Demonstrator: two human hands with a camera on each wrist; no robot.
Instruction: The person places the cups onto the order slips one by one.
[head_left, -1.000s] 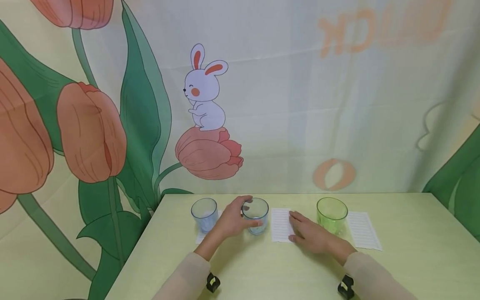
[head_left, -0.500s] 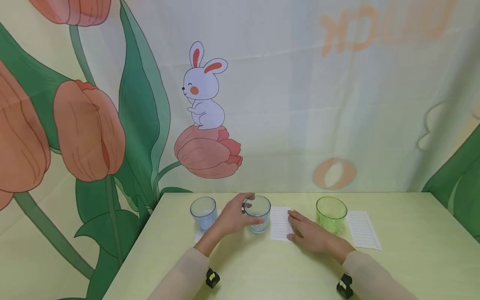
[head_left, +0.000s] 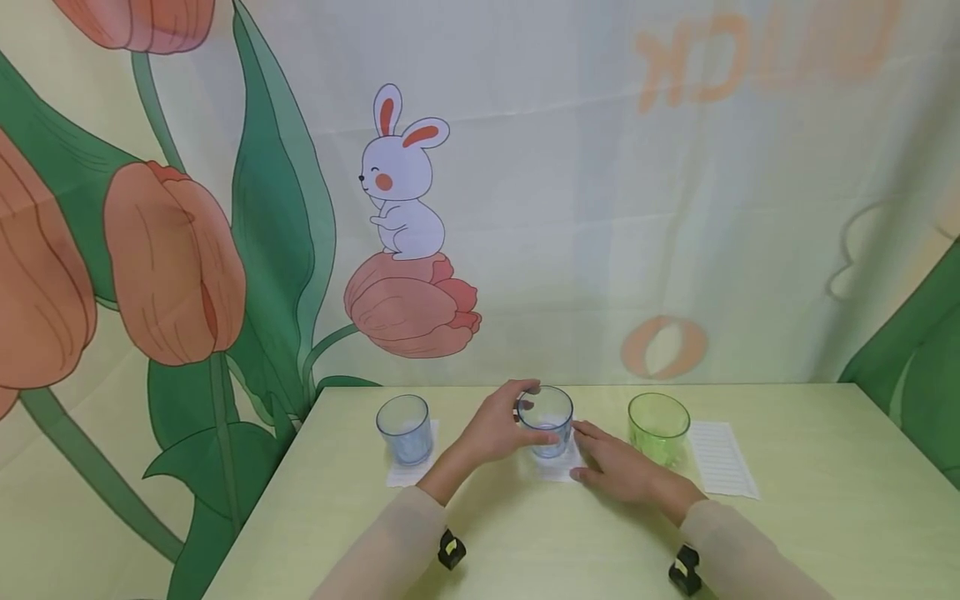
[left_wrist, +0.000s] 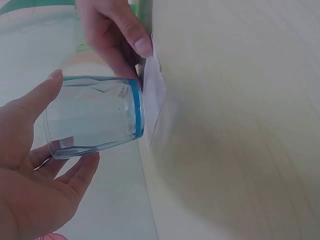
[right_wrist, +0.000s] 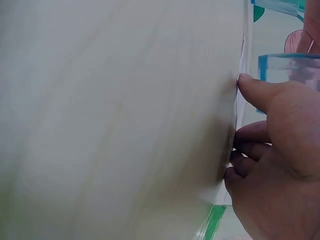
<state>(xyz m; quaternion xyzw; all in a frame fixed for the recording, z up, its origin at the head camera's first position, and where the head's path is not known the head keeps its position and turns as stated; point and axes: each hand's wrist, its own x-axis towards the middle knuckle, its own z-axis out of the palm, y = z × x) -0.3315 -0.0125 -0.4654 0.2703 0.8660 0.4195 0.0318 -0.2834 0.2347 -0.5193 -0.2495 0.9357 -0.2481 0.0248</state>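
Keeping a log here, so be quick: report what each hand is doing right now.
Left hand: holding a blue-tinted glass between thumb and fingers.
Right hand: open, fingertips at the edge of the middle paper.

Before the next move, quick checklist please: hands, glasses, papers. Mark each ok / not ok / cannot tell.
1. Left hand has a grip on the held blue glass: ok, thumb and fingers around its sides.
2. Held blue glass above the middle paper: ok in the head view.
3. Its base in full contact with that paper: cannot tell.
4. Right hand at the middle paper's right edge: ok, fingertips there.
5. Other blue glass upright on the left paper: ok.
6. Green glass on the right paper: not ok, it stands just left of it.
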